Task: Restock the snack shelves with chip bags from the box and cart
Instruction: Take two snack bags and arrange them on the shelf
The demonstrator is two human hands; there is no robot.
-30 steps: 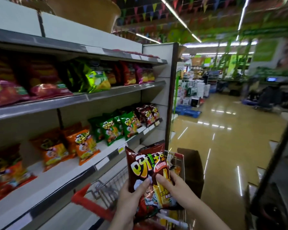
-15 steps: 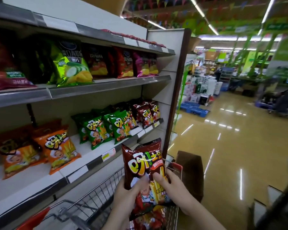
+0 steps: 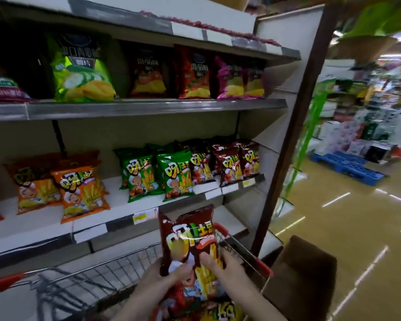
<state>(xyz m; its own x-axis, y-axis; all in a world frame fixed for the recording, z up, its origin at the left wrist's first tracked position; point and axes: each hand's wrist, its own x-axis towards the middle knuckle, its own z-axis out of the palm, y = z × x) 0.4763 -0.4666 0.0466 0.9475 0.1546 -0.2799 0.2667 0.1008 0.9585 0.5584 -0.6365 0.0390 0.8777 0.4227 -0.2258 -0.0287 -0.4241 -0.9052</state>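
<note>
On the far left of the lower white shelf [image 3: 44, 225] stand the orange crinkled chip bags [image 3: 83, 193], now larger and nearer the middle of the view than half a second ago, since the camera has swung left and closer to the shelving. Right of them stand the green chip bags [image 3: 139, 177] and then the dark brown chip bags [image 3: 227, 165], upright in rows as before. Below, the wire shopping cart with red plastic trim [image 3: 116, 274] shows more of its basket than earlier. Above its far end, the left hand [image 3: 158, 283] grips the lower left edge of a tall dark brown foil chip bag with yellow lettering [image 3: 188, 237], thumb curled onto its front; the bag is upright and sits slightly higher against the shelf edge than before. The right hand [image 3: 227, 269] pinches the bag's lower right side, thumb across the front. Further right, the brown cardboard box [image 3: 303, 274] stands on the glossy floor just beside the cart.
</note>
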